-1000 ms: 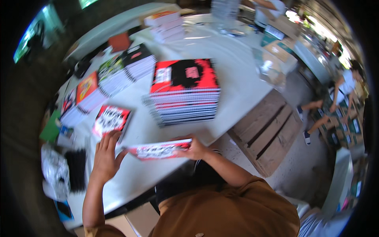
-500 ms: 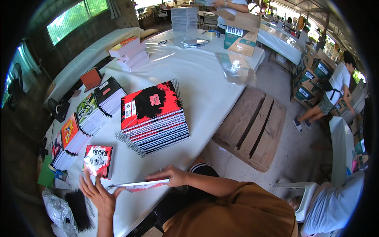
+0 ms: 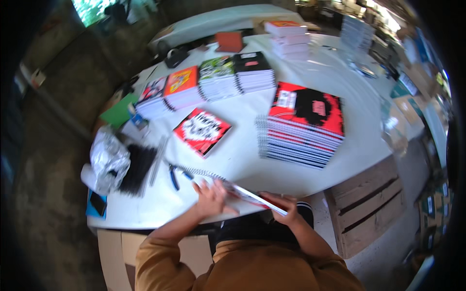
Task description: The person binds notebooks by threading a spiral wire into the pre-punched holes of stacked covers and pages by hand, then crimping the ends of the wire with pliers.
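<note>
In the head view, a thin spiral notebook (image 3: 256, 198) is tilted nearly edge-on at the table's near edge. My right hand (image 3: 284, 206) is closed on its right end. A long wire coil (image 3: 196, 171) runs out from its left end over the table. My left hand (image 3: 211, 199), slightly blurred, is beside that end with its fingers apart, near the coil. Blue-handled pliers (image 3: 174, 178) lie left of the coil. Farther back lies a small book with a red and white cover (image 3: 201, 132). At right stands a tall stack of red and black coil-bound notebooks (image 3: 308, 121).
Behind, a row of book stacks (image 3: 216, 72) crosses the white table (image 3: 233, 116). At left are black coils (image 3: 137, 169), a clear plastic bag (image 3: 110, 157) and a phone (image 3: 98, 203). A wooden pallet (image 3: 366, 206) is right of the table.
The view has turned left, so the table's things sit farther right in it. Pliers and the full length of the coil now show. My right hand keeps hold of the notebook.
</note>
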### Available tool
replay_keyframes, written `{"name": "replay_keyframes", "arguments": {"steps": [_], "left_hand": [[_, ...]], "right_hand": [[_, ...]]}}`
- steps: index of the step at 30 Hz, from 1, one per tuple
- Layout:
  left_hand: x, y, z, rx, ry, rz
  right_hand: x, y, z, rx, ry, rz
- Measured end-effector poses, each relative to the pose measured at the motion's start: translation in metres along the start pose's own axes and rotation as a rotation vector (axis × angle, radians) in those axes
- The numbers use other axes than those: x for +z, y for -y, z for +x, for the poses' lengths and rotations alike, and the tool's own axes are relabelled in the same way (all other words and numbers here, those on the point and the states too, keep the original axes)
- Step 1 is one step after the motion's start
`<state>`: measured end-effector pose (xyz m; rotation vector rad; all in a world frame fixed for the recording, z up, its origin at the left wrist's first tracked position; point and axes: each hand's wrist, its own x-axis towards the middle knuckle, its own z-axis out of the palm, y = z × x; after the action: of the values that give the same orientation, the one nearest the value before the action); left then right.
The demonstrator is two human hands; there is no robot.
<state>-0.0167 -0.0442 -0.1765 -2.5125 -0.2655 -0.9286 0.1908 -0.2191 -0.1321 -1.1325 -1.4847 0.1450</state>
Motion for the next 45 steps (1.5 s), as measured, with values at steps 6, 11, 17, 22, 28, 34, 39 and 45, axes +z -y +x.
{"name": "replay_keyframes", "arguments": {"steps": [6,11,17,22,28,34,39,45], "left_hand": [[-0.017,0.010,0.015,-0.320,-0.052,-0.311],[-0.039,-0.002,0.027,0.096,-0.174,-0.156],[-0.043,-0.001,0.047,-0.024,-0.207,-0.464],[-0.033,0.010,0.047,-0.112,-0.260,-0.253],[-0.031,0.008,0.080,-0.116,-0.292,-0.123],[-0.030,-0.024,0.036,-0.084,-0.094,-0.382],[-0.096,0.022,0.139,-0.731,0.549,-0.883],[-0.035,0.047,0.160,-0.393,0.140,-0.046]], "right_hand": [[0.014,0.015,0.011,-0.051,0.061,-0.031],[0.003,0.018,0.012,-0.045,0.025,-0.023],[0.000,0.017,0.005,-0.027,0.003,-0.041],[0.014,0.017,-0.001,0.026,0.064,0.067],[0.014,0.017,-0.008,0.114,0.008,0.061],[0.011,0.020,0.001,0.099,-0.029,0.050],[0.000,0.022,0.019,-0.173,0.072,-0.123],[0.039,0.055,0.033,-0.456,0.248,-0.389]]}}
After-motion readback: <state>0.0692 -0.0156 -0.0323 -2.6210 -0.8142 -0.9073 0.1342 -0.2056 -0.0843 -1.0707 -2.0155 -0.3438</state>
